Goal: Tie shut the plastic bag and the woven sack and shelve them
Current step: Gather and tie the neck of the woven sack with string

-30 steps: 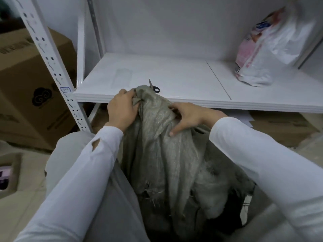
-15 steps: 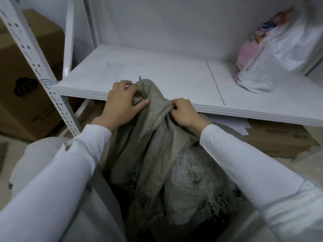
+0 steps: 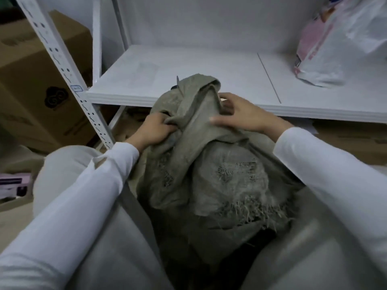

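A grey-green woven sack (image 3: 219,181), frayed and holed on its front, stands between my knees just below the shelf edge. Its loose top is folded over in a hump against the shelf front. My left hand (image 3: 154,130) grips a twisted fold of the sack's neck on the left. On the right side of the neck lies my right hand (image 3: 240,115), fingers spread and lightly bent over the cloth. A white and pink plastic bag (image 3: 339,42) sits on the white shelf (image 3: 209,68) at the far right.
Behind the sack's top a dark scissors tip (image 3: 177,79) pokes up on the shelf. The white perforated upright (image 3: 62,65) stands at left, with a brown carton (image 3: 31,84) behind it. More cardboard (image 3: 351,143) lies under the shelf at right.
My left hand has dropped from the top of the sack to a fold lower on its left side. My right hand has opened and spread over the neck. The sack's top has folded over.
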